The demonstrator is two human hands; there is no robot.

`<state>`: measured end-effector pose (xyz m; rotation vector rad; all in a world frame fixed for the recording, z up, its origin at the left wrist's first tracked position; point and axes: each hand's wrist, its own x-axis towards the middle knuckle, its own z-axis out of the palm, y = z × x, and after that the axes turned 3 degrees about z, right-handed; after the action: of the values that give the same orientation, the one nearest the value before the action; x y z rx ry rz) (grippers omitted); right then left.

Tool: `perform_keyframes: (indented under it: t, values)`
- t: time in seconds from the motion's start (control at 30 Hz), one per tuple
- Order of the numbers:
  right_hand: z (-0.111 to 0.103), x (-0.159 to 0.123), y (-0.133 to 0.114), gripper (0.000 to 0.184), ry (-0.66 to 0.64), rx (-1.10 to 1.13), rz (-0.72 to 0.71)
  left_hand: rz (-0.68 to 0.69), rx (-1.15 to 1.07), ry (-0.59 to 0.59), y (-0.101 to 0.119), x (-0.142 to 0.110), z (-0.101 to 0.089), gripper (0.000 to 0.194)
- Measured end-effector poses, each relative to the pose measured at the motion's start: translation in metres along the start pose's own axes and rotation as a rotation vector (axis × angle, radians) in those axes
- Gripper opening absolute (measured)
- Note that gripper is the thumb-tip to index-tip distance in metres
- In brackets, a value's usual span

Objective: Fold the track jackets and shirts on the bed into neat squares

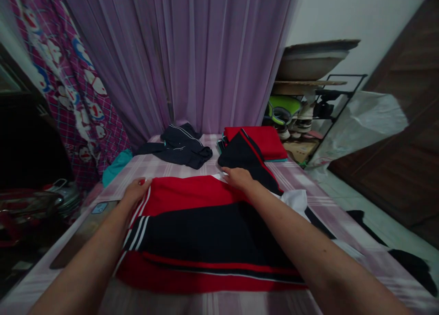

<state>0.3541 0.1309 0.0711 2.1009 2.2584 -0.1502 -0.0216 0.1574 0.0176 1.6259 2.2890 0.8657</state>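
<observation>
A red and navy sweater [192,228] with white stripes lies folded across the plaid cloth in front of me. At its far left corner, my left hand [136,189] is closed on the red edge, thumb and fingers together. My right hand [237,178] is closed on the sweater's far edge near a white part. A navy sleeve [245,162] with red trim stretches from beside my right fingers toward the back. White fabric [295,200] shows beyond my right forearm. My right forearm hides part of the sweater.
A dark navy garment [183,146] lies crumpled at the back left, and a folded red stack [270,141] at the back right. A phone [85,230] rests by my left forearm. A rack [343,95] stands right, purple curtains [206,54] behind.
</observation>
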Motion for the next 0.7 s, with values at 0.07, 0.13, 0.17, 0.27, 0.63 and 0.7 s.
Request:
perform_keyframes:
  t: [0.07, 0.13, 0.17, 0.27, 0.63, 0.7]
  values:
    - [0.005, 0.022, -0.003, 0.044, -0.022, -0.021, -0.027, -0.016, 0.03, 0.005, 0.002, -0.002, 0.004, 0.041]
    - [0.011, 0.036, -0.001, 0.041, 0.031, -0.021, 0.021, 0.003, 0.084, 0.035, 0.003, -0.009, 0.008, 0.041]
    - [0.016, 0.04, 0.001, 0.041, 0.077, -0.012, 0.07, 0.023, 0.116, 0.048, 0.005, -0.013, 0.01, 0.041]
    - [0.033, 0.047, 0.007, 0.042, 0.187, 0.035, 0.22, 0.079, 0.188, 0.033, 0.008, -0.023, 0.015, 0.043]
    - [0.019, 0.021, 0.005, 0.049, 0.129, 0.196, 0.163, 0.038, 0.206, -0.016, 0.011, -0.023, 0.015, 0.046]
    - [0.007, -0.014, -0.007, 0.049, 0.144, 0.233, 0.038, 0.034, 0.213, -0.017, 0.012, -0.025, 0.016, 0.047]
